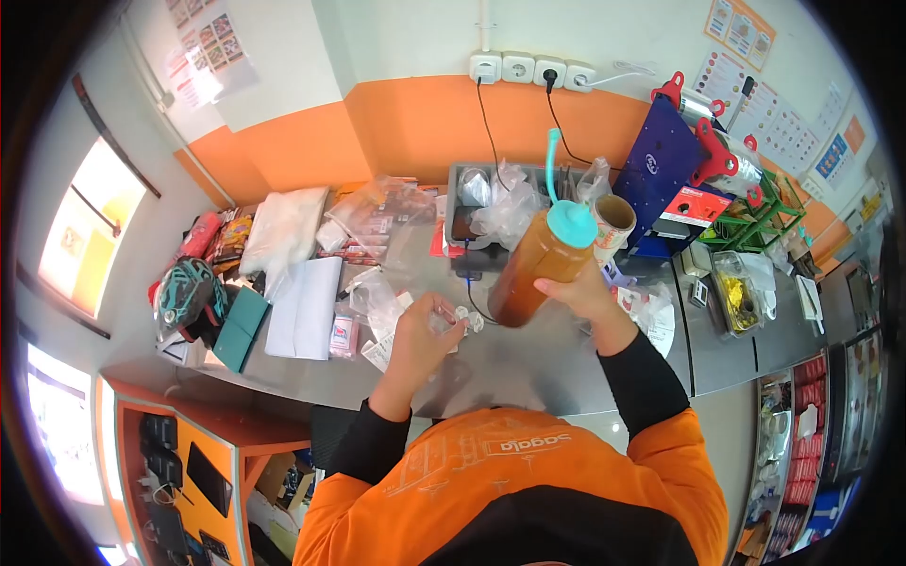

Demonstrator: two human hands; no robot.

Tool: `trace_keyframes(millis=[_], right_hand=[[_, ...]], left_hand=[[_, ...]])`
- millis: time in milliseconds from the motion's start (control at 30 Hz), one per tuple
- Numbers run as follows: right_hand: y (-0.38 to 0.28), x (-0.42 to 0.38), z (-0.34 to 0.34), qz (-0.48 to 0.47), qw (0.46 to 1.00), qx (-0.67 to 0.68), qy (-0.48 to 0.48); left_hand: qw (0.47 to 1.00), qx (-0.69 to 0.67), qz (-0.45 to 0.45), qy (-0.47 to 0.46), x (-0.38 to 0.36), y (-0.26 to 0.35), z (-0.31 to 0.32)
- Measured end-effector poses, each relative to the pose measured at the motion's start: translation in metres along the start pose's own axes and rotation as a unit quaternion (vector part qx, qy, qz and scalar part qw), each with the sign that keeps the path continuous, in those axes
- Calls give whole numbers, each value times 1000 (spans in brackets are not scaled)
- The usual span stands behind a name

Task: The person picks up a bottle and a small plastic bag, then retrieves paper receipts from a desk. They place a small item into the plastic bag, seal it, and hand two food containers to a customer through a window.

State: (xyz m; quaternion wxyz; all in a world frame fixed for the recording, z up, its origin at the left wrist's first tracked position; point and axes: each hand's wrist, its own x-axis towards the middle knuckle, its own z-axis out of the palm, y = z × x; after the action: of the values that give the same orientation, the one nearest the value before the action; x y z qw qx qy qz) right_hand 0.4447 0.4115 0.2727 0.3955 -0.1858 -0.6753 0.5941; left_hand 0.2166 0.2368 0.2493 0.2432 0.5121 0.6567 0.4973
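My right hand (578,291) is wrapped around a large squeeze bottle (540,269) of brown liquid. The bottle has a turquoise cap and a long turquoise spout, and it leans to the right over the steel table. My left hand (427,340) is lower and to the left, its fingers curled and the thumb drawn toward them. Whatever lies between those fingers is too small and pale to make out. Just past the fingertips are small whitish pieces (469,319). Crumpled clear plastic and a printed paper slip (379,351) lie beside the left hand.
A grey bin (461,203) with plastic bags stands behind the bottle. A blue sealing machine (651,165) and a cardboard-cored roll (613,222) are at the right. White packs (304,307), a green box (242,327) and a helmet (189,292) sit at the left.
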Motion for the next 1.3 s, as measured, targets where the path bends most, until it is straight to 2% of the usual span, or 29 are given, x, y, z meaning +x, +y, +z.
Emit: trace_keyframes(millis=[33, 133, 167, 267, 300, 400, 433, 533, 567, 700, 767, 867, 933, 1033, 1133, 1167, 1200, 1267, 1300], right_hand=[[-2, 0, -5, 18, 999, 21, -32], [-25, -8, 11, -52, 993, -98, 49], [-18, -10, 10, -57, 993, -91, 52], [-27, -6, -14, 19, 999, 6, -45], [-34, -7, -16, 17, 999, -1, -39], [-43, -13, -4, -95, 985, -137, 31], [-32, -16, -13, -66, 994, -86, 14], [-57, -14, -26, 1, 999, 22, -29], [-60, -14, -27, -19, 1000, 3, -3], [-96, -20, -30, -28, 992, 110, 59], [-109, -25, -36, -13, 991, 124, 39], [-127, -31, -40, -13, 992, 122, 26], [-132, -33, -45, 0, 992, 126, 27], [-114, -29, -65, -6, 984, 175, -32], [-122, -29, -56, -12, 999, 3, -47], [-107, -24, -58, -43, 994, -60, -84], [-86, -28, -57, -81, 985, -148, -36], [-55, -38, -45, -56, 993, -104, 5], [-37, -45, -42, -41, 995, -94, 13]], left_hand=[[1000, 4, 13, 8, 1, 5, 0], [999, -13, 34, 19, 4, 11, 4], [999, -22, 36, 17, 3, 16, 5], [997, -49, -47, -24, -3, 41, 4], [998, -45, -29, -20, -2, 42, 6], [999, -40, 23, -5, -4, 37, 17], [998, -40, 41, 2, -2, 34, 20], [997, -36, 68, 17, -4, 43, 23], [997, -35, 72, 22, -4, 49, 23], [997, -77, 9, -4, -11, 70, 27], [996, -83, 9, -6, -14, 75, 31], [992, -100, 75, -8, -13, 71, 40], [994, -89, 57, -9, -15, 74, 42], [994, -83, 63, -11, -17, 74, 44], [996, -66, 67, -10, -20, 69, 45], [996, -57, 67, -8, -20, 67, 46], [997, -56, 51, -17, -20, 64, 46], [998, -53, 17, -36, -21, 55, 48], [994, -95, 53, -33, -19, 47, 53]])
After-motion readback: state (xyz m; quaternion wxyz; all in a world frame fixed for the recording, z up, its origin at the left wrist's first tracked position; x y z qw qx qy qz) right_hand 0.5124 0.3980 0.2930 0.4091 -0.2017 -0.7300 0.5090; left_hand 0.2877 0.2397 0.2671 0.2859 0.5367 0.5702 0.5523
